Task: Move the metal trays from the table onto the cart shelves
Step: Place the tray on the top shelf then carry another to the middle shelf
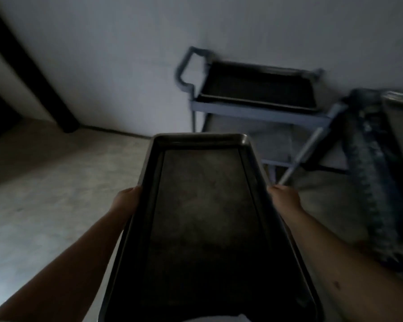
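I hold a long dark metal tray (205,217) out in front of me, level and lengthwise. My left hand (126,199) grips its left rim and my right hand (285,197) grips its right rim, fingers hidden under the tray. Ahead and to the right stands a blue-grey cart (254,111) against the wall. Another dark metal tray (258,89) lies on the cart's top shelf. A lower cart shelf (272,145) shows beneath it, with nothing visible on it. The view is dim and blurred.
A pale wall runs behind the cart. A dark patterned cloth or hose (372,182) hangs over a slanted frame at the right, with a light rod (300,156) beside it. Concrete floor (56,182) spreads to the left. A dark beam (33,73) slants at upper left.
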A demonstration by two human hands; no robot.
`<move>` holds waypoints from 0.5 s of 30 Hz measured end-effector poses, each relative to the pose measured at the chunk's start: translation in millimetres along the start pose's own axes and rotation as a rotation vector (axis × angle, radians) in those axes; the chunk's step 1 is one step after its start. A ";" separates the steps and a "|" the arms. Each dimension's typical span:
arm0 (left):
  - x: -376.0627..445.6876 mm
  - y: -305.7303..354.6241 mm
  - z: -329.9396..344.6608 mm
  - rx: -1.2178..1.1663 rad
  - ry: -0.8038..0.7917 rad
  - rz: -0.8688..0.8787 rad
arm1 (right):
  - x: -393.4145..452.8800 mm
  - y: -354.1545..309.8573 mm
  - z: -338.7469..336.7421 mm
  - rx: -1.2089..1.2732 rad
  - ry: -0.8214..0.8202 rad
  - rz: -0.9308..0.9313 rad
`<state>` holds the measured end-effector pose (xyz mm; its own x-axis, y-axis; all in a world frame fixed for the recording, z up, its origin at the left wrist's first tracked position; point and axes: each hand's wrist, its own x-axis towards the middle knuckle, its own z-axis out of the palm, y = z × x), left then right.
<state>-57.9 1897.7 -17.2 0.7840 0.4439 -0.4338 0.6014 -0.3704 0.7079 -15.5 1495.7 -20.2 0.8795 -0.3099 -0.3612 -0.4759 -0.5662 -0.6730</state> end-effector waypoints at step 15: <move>47.2 74.5 94.4 0.198 -0.336 0.085 | 21.2 81.3 -47.1 0.134 0.094 0.237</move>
<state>38.4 1814.0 -37.5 0.8189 0.1257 -0.5600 0.5249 -0.5587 0.6422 -35.7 1407.1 -52.1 0.7364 -0.4946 -0.4616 -0.6581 -0.3656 -0.6582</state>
